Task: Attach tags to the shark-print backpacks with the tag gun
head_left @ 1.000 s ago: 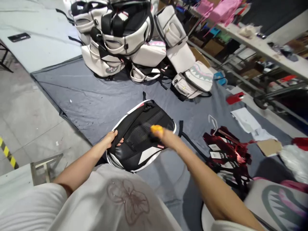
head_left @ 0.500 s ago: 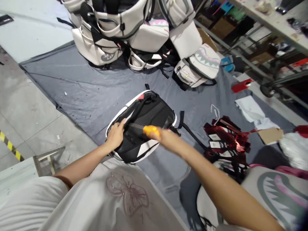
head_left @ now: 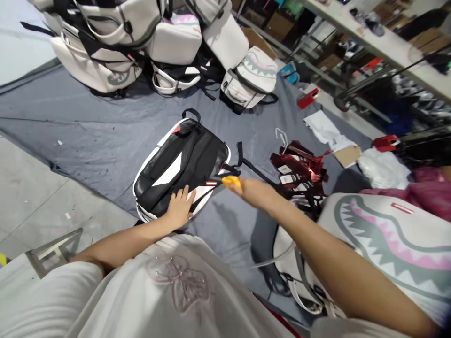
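Note:
A black and white backpack (head_left: 179, 164) lies back-side up on the grey floor sheet (head_left: 105, 136). My left hand (head_left: 179, 210) rests flat on its near edge, fingers spread. My right hand (head_left: 252, 192) is closed round an orange-handled tool (head_left: 230, 180), held just off the backpack's right edge near a black strap (head_left: 253, 171). The tool's tip is blurred. A white backpack with a pink shark mouth (head_left: 380, 239) lies under my right arm.
A pile of white shark backpacks (head_left: 148, 42) stands at the back of the sheet. Red shiny tags (head_left: 299, 166) lie to the right, with white paper (head_left: 326, 129), cardboard (head_left: 347, 155) and metal shelving (head_left: 352, 51) beyond. Bare concrete floor (head_left: 31, 197) is on the left.
My left hand slid from the backpack's upper left edge to its near edge. My right hand with the orange tool moved off the back panel to its right side. The view swung right.

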{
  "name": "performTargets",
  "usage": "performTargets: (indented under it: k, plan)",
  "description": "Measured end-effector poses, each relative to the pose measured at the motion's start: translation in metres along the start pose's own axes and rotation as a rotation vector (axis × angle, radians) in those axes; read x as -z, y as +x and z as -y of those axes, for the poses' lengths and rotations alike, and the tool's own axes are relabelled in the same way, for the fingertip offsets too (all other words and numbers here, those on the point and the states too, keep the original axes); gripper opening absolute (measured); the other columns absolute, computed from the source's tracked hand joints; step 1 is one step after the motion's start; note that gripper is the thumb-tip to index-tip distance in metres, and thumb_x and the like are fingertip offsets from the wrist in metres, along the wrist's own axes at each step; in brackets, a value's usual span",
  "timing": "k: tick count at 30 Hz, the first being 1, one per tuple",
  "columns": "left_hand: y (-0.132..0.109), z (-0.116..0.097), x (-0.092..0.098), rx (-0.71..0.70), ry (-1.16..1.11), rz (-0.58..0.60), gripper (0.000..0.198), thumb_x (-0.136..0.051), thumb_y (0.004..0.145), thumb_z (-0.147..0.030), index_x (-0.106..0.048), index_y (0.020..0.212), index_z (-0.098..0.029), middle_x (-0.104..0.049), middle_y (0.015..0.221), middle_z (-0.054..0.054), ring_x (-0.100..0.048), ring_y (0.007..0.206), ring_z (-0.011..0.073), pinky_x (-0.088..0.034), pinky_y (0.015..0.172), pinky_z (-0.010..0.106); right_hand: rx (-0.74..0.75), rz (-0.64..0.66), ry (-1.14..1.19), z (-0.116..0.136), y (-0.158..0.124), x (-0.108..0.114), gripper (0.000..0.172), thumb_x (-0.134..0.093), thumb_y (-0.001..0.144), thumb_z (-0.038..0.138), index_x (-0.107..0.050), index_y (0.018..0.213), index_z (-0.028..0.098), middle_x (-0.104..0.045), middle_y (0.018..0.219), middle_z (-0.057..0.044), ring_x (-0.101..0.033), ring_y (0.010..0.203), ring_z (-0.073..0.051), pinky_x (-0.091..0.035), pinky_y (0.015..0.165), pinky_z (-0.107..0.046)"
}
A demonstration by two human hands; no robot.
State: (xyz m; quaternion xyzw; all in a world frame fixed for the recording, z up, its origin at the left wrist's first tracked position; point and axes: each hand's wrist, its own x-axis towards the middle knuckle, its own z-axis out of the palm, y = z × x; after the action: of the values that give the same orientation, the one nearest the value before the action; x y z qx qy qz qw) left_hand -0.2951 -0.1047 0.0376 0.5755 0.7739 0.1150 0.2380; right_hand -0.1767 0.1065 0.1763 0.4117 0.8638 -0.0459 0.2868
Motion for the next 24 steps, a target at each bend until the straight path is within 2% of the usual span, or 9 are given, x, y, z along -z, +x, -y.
performTargets:
  k: [3, 6, 10, 12, 15, 16, 20, 22, 24]
  plan:
    - [0.005, 0.006, -0.008, 0.043, -0.156, -0.089, 0.058, -0.060, 0.086, -0.021, -0.050, 0.142, -0.012, -0.041, 0.152, 0.023, -0.043, 0.133, 0.0393, -0.036, 0.108, 0.056, -0.045, 0.016, 0.044, -0.019, -0.028, -0.011, 0.057, -0.038, 0.096, 0.062, -0.062, 0.123, 0.018, -0.072, 0.107, -0.016, -0.068, 0.100, -0.029, -0.047, 0.079, -0.032]
    - [0.006, 0.027, 0.001, 0.166, -0.620, -0.227, 0.041, -0.048, 0.095, -0.029, -0.058, 0.133, -0.018, -0.060, 0.138, 0.014, -0.058, 0.121, 0.0286, -0.047, 0.101, 0.044, -0.235, -0.063, 0.100, -0.034, -0.060, -0.030, 0.054, -0.036, 0.099, 0.053, -0.059, 0.125, 0.013, -0.072, 0.100, -0.018, -0.069, 0.091, -0.028, -0.047, 0.074, -0.032]
    - [0.008, 0.040, 0.011, 0.541, -1.203, 0.113, 0.055, -0.027, 0.101, -0.047, -0.057, 0.129, -0.009, -0.073, 0.099, 0.016, -0.070, 0.073, 0.0215, -0.051, 0.057, 0.029, 0.074, 0.377, 0.491, -0.031, -0.089, -0.061, 0.047, -0.038, 0.098, 0.052, -0.059, 0.122, 0.018, -0.068, 0.067, -0.005, -0.062, 0.053, -0.019, -0.044, 0.054, -0.026]
    - [0.009, 0.036, 0.005, 0.652, -1.215, 0.171, 0.056, -0.024, 0.101, -0.046, -0.055, 0.130, -0.008, -0.073, 0.092, 0.015, -0.068, 0.066, 0.0198, -0.048, 0.052, 0.027, 0.069, 0.349, 0.534, -0.028, -0.089, -0.065, 0.047, -0.037, 0.099, 0.053, -0.059, 0.120, 0.017, -0.067, 0.065, -0.005, -0.059, 0.049, -0.017, -0.041, 0.051, -0.026]
    - [0.008, 0.021, -0.011, 0.483, -0.919, -0.078, 0.046, -0.036, 0.100, -0.038, -0.053, 0.137, -0.017, -0.071, 0.103, 0.012, -0.068, 0.082, 0.0203, -0.054, 0.072, 0.033, -0.182, -0.096, 0.323, -0.030, -0.082, -0.060, 0.053, -0.031, 0.101, 0.053, -0.056, 0.122, 0.012, -0.071, 0.088, -0.016, -0.066, 0.072, -0.023, -0.040, 0.059, -0.028]
    - [0.008, 0.016, -0.016, 0.375, -0.780, -0.150, 0.045, -0.041, 0.098, -0.036, -0.054, 0.138, -0.020, -0.069, 0.110, 0.012, -0.067, 0.093, 0.0224, -0.053, 0.084, 0.037, -0.188, -0.149, 0.277, -0.030, -0.081, -0.058, 0.053, -0.031, 0.101, 0.054, -0.057, 0.122, 0.013, -0.071, 0.095, -0.018, -0.067, 0.079, -0.025, -0.040, 0.061, -0.029]
    - [0.007, 0.005, -0.019, 0.118, -0.446, -0.164, 0.048, -0.054, 0.092, -0.033, -0.055, 0.140, -0.027, -0.055, 0.137, 0.013, -0.049, 0.129, 0.0326, -0.035, 0.111, 0.052, -0.056, 0.000, 0.279, -0.022, -0.095, -0.066, 0.051, -0.037, 0.098, 0.058, -0.061, 0.117, 0.017, -0.072, 0.099, -0.013, -0.067, 0.085, -0.025, -0.039, 0.062, -0.028]
    - [0.006, 0.011, -0.008, 0.053, -0.502, -0.138, 0.050, -0.059, 0.090, -0.035, -0.055, 0.139, -0.027, -0.051, 0.144, 0.012, -0.043, 0.135, 0.0326, -0.031, 0.114, 0.052, -0.173, -0.067, 0.256, -0.015, -0.108, -0.079, 0.052, -0.034, 0.100, 0.056, -0.059, 0.120, 0.014, -0.072, 0.096, -0.014, -0.068, 0.086, -0.025, -0.038, 0.062, -0.029]
    - [0.003, 0.028, 0.008, 0.049, -0.635, -0.241, 0.047, -0.061, 0.089, -0.035, -0.058, 0.135, -0.025, -0.051, 0.145, 0.011, -0.041, 0.138, 0.0295, -0.030, 0.116, 0.047, -0.261, -0.075, 0.256, -0.002, -0.122, -0.098, 0.051, -0.032, 0.101, 0.053, -0.057, 0.122, 0.014, -0.073, 0.094, -0.014, -0.069, 0.084, -0.025, -0.037, 0.061, -0.029]
